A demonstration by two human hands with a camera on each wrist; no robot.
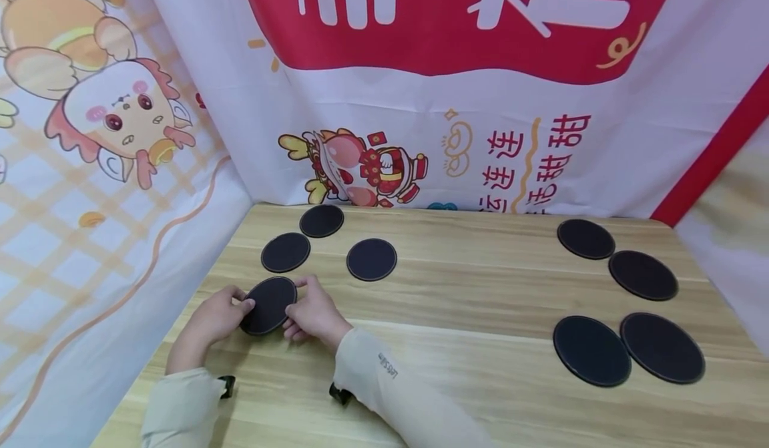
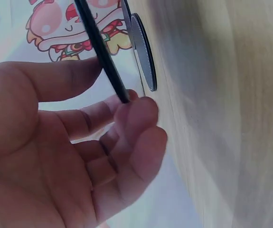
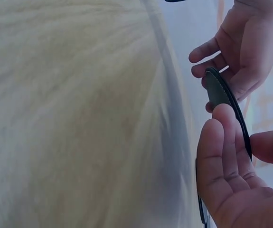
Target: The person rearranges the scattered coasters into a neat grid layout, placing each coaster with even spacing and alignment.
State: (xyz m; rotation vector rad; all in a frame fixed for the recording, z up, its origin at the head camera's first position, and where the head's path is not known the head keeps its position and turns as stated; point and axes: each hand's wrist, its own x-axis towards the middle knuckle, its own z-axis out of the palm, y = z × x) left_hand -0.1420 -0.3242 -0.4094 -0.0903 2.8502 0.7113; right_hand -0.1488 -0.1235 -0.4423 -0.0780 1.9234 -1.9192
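Both hands hold one round black coaster (image 1: 268, 306) with a stitched rim, tilted above the near left part of the table. My left hand (image 1: 217, 318) pinches its left edge, thumb on the upper face and fingers beneath, as the left wrist view shows. On the opposite edge, my right hand (image 1: 316, 313) grips it between thumb and fingers. In the right wrist view, the coaster (image 3: 229, 107) spans the two hands. Just beyond them lie three more black coasters: a left one (image 1: 286, 252), a far one (image 1: 322, 221) and a right one (image 1: 372, 260).
Several black coasters lie on the right side of the wooden table (image 1: 456, 301), among them a near pair (image 1: 592, 351) (image 1: 662, 348) set side by side. A printed white cloth (image 1: 384, 94) hangs along the back edge, and another printed cloth (image 1: 120, 234) borders the left.
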